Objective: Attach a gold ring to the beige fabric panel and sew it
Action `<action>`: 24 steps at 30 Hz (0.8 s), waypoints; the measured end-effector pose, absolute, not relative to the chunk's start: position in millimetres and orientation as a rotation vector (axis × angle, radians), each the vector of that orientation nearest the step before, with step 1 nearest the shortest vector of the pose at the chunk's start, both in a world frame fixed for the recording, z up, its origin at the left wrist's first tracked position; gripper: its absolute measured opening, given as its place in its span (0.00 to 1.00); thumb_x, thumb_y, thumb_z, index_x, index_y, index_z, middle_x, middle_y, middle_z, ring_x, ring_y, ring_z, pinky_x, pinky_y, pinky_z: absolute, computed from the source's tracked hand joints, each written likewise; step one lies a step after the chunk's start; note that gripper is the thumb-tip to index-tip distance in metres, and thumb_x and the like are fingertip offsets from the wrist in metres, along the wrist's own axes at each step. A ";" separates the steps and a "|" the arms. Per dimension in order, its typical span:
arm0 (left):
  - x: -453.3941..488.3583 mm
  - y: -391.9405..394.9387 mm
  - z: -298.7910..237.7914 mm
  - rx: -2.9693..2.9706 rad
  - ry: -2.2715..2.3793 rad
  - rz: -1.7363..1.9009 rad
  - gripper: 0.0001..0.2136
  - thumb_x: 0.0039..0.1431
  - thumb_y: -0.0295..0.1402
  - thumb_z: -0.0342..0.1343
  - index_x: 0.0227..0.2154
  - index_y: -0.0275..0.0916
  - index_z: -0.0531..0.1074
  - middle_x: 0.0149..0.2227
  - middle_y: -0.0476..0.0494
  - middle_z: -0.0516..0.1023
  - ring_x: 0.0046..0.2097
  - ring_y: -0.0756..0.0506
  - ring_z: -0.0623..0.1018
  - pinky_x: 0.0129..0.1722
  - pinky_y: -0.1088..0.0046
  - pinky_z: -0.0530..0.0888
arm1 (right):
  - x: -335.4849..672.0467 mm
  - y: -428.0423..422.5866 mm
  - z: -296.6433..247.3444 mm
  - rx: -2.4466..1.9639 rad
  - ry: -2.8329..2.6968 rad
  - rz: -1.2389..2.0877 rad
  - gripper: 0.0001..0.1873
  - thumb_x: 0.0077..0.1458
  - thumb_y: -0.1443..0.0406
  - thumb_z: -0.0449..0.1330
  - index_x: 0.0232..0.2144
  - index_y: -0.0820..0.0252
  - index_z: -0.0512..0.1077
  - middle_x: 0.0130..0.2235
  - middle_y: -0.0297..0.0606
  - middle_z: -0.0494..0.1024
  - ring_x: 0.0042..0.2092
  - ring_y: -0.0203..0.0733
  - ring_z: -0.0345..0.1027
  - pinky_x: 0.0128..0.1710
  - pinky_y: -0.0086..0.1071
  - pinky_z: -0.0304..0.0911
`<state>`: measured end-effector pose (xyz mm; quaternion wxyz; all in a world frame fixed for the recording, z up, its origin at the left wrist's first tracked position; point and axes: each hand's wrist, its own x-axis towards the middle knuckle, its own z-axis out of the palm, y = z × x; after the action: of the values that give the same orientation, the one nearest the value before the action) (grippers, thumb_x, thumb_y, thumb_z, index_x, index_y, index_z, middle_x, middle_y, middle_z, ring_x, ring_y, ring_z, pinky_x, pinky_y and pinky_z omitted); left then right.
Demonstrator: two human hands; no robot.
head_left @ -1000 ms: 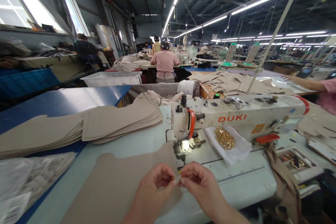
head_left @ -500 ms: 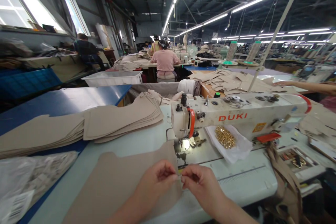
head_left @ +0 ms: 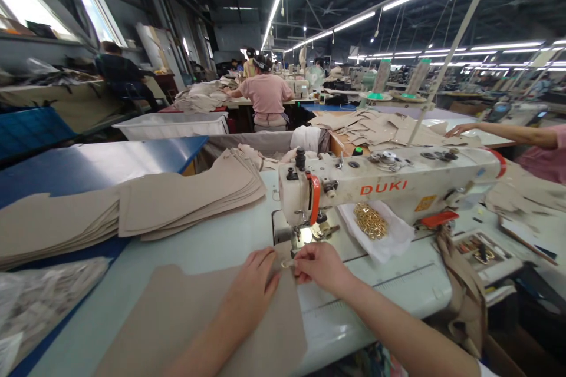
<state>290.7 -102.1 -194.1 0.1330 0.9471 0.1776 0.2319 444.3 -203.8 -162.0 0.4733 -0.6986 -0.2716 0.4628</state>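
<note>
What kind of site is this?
Most likely a garment or bag sewing workshop: a sewing machine marked DUKI in front of the wearer, stacks of cut beige panels beside it, and a co-worker in pink seated at another bench ahead.

Far beyond the grip (head_left: pixel 319 266) I see a fan (head_left: pixel 315 76); ahead-left, a white bin (head_left: pixel 172 126) and blue crate (head_left: pixel 33 132); ahead-right, two cones (head_left: pixel 382 78).

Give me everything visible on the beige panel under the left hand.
The beige panel is matte, thin and apparently fabric or leather-like, with a stepped far edge. It lies flat on the pale tabletop, its far end by the sewing machine, its near end cut off by the frame. The left hand rests on it, partly hiding it.
</note>
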 end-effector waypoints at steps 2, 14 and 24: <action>287.7 -104.5 -195.3 2.776 0.491 0.702 0.13 0.60 0.32 0.49 0.48 0.35 0.67 0.46 0.36 0.75 0.48 0.38 0.74 0.48 0.54 0.75 | 443.9 -191.3 -164.4 -1.726 -0.664 1.181 0.08 0.46 0.68 0.62 0.18 0.59 0.69 0.16 0.27 0.73 0.20 0.33 0.69 0.22 0.23 0.64; 305.7 -102.9 -182.9 2.750 0.341 0.941 0.12 0.65 0.28 0.43 0.32 0.38 0.72 0.32 0.42 0.77 0.37 0.44 0.76 0.38 0.65 0.77 | 451.1 -173.9 -159.6 -1.796 -0.730 1.330 0.15 0.48 0.76 0.53 0.14 0.61 0.65 0.13 0.26 0.70 0.15 0.29 0.66 0.14 0.18 0.60; 318.0 -104.5 -182.0 2.812 0.228 0.973 0.13 0.62 0.22 0.43 0.27 0.36 0.70 0.28 0.44 0.76 0.33 0.45 0.75 0.34 0.68 0.76 | 455.5 -171.5 -159.6 -1.892 -0.856 1.297 0.13 0.48 0.76 0.53 0.16 0.61 0.66 0.15 0.27 0.70 0.15 0.29 0.65 0.14 0.19 0.59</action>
<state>318.0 -104.5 -182.0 0.0784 0.9393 0.0761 0.3252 455.5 -171.5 -159.6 0.3397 -0.7267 -0.3288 0.4984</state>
